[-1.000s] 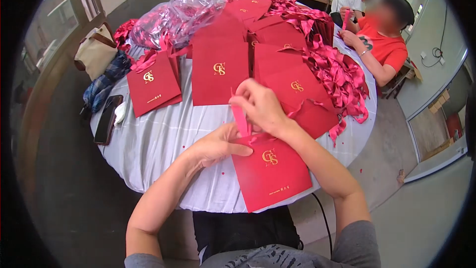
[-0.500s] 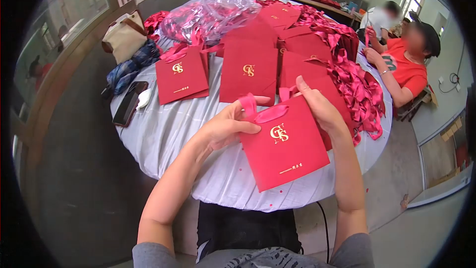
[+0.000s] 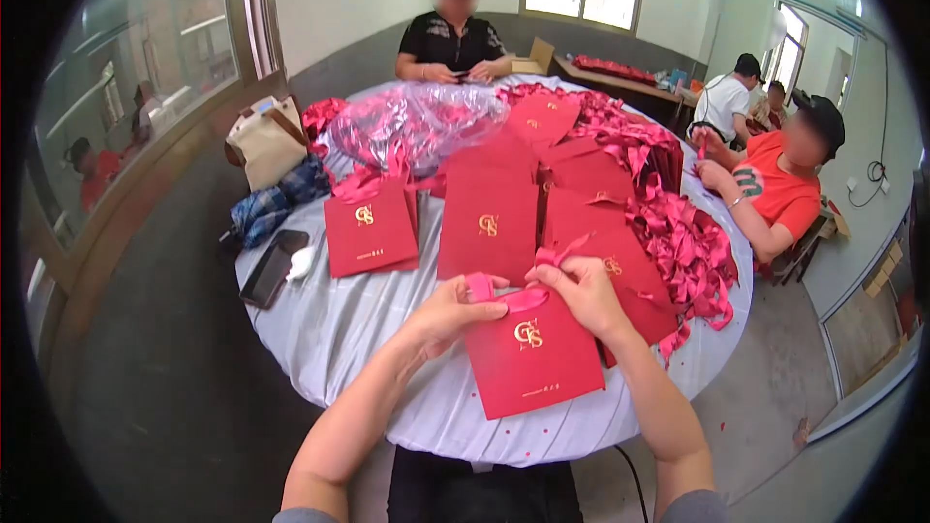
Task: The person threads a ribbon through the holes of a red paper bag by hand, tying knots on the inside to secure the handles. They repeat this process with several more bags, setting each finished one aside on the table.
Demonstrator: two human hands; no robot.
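A red paper gift bag [image 3: 542, 373] with gold lettering is in front of me, over the near part of the table. My left hand [image 3: 448, 315] pinches its top left corner and the ribbon loop there between thumb and fingers. At the top right, my right hand [image 3: 587, 298] grips the pink ribbon [image 3: 564, 250], whose loose end stands up above the fingers. A stretch of ribbon lies across the bag's upper edge between both hands. Just beyond my hands stands another red bag [image 3: 486, 232], and more bags [image 3: 630, 276] lie behind my right hand.
A pale cloth covers the round table [image 3: 329, 358]. Two red bags [image 3: 370, 232], a phone [image 3: 274, 269] and a beige bag [image 3: 269, 147] lie left. Ribbon heaps [image 3: 693, 271] line the right. One person [image 3: 453, 44] sits opposite, another [image 3: 780, 189] at right.
My right hand has moved from the bag's right edge to its top, closing on the ribbon. The bag sits lower in view, and the camera has tilted up.
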